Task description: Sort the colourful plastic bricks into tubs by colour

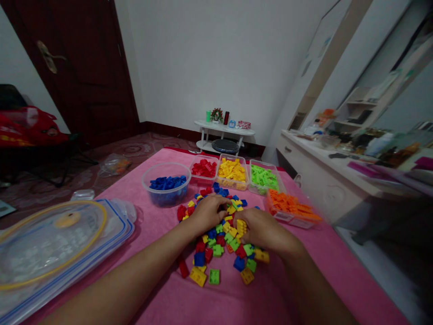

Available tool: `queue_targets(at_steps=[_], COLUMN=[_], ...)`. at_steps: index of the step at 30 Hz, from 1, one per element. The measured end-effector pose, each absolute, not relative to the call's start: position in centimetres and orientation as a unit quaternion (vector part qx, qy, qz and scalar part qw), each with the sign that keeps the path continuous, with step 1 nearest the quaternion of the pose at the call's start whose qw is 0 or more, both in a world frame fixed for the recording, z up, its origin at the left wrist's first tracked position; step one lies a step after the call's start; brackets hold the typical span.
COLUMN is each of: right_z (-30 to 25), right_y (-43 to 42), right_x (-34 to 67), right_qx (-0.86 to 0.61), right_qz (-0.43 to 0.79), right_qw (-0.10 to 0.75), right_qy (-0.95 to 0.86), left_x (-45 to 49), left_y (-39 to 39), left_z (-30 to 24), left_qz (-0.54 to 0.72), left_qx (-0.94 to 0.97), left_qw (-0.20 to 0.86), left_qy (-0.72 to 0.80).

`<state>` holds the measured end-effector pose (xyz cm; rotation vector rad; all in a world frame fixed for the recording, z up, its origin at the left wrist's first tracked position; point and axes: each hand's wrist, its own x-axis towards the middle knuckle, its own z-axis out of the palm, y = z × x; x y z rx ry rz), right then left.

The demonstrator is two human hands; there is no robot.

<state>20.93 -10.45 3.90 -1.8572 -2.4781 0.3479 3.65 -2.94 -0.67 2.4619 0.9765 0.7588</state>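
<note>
A loose heap of toy building bricks (218,250) in red, blue, yellow and green lies on the pink cloth between my forearms. My left hand (209,211) reaches into the heap's far side with fingers curled down; whatever they grip is hidden. At the heap's right, my right hand (259,230) is closed, with a yellow toy brick (241,226) against its thumb side. Its fingertips are mostly out of sight. Nearest to me lie a green brick (214,276) and a yellow brick (198,276).
Clear tubs of sorted bricks curve round the heap: blue (165,198), red (204,181), yellow (232,183), green (264,187) and orange (291,219). Plastic lids (111,243) are stacked at left. A cluttered dresser (311,176) stands at right, a small white table (223,129) beyond.
</note>
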Motion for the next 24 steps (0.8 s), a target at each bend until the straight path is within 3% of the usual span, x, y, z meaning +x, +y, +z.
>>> queue_targets(at_steps=[5,14,21,24], right_z=[3.9,3.2,2.8,2.4], right_y=[-9.9,-8.2,-8.8,-8.8], right_x=[21.7,22.2,20.4,19.8], right_qx=[-0.591,-0.620,-0.559,-0.556], right_qz=[0.149,0.205,0.444,0.463], right_qw=[0.066,0.324,0.334,0.356], right_qy=[-0.790,-0.684,-0.615,-0.591], left_x=[3.7,3.8,3.9,3.9], left_y=[-3.0,-2.9,-3.3,-3.8], left_z=[-0.6,-1.2,-1.4,-1.2], left_qz=[0.251,0.340,0.439,0.446], left_qx=[0.900,0.834,0.798,0.789], left_qw=[0.157,0.244,0.298,0.305], left_qy=[0.320,0.359,0.286,0.293])
